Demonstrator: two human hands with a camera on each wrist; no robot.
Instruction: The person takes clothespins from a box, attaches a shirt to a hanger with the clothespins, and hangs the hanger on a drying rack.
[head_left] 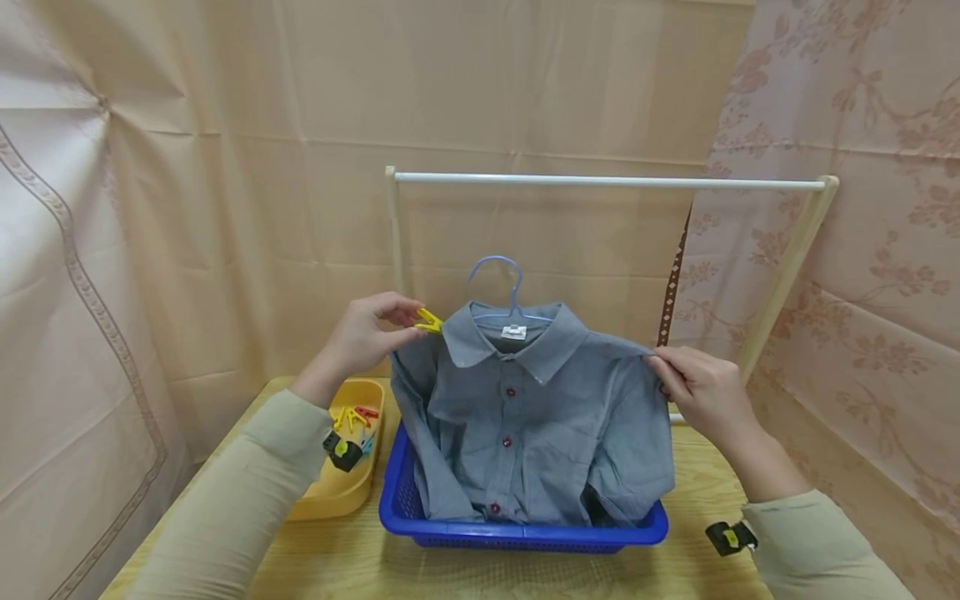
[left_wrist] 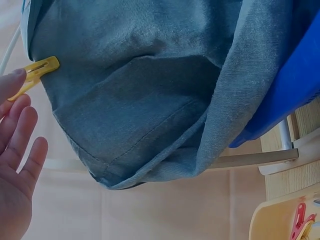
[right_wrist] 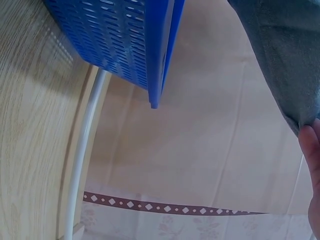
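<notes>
A grey-blue button shirt (head_left: 555, 417) on a blue wire hanger (head_left: 517, 287) stands half raised out of a blue basket (head_left: 525, 533). My left hand (head_left: 378, 329) pinches a yellow clothespin (head_left: 429, 321) between thumb and fingers, its jaws at the shirt's shoulder edge. In the left wrist view the clothespin (left_wrist: 42, 70) overlaps the cloth, and the other fingers are spread. With thumb and fingers my right hand (head_left: 705, 387) pinches the opposite shoulder of the shirt. That pinched cloth (right_wrist: 295, 100) shows at the right of the right wrist view.
Left of the basket a yellow tray (head_left: 337, 500) holds several red, yellow and blue clothespins (head_left: 356, 417). Behind the shirt stands a rack with a white crossbar (head_left: 600, 181). Curtains hang around the wooden table (head_left: 315, 567).
</notes>
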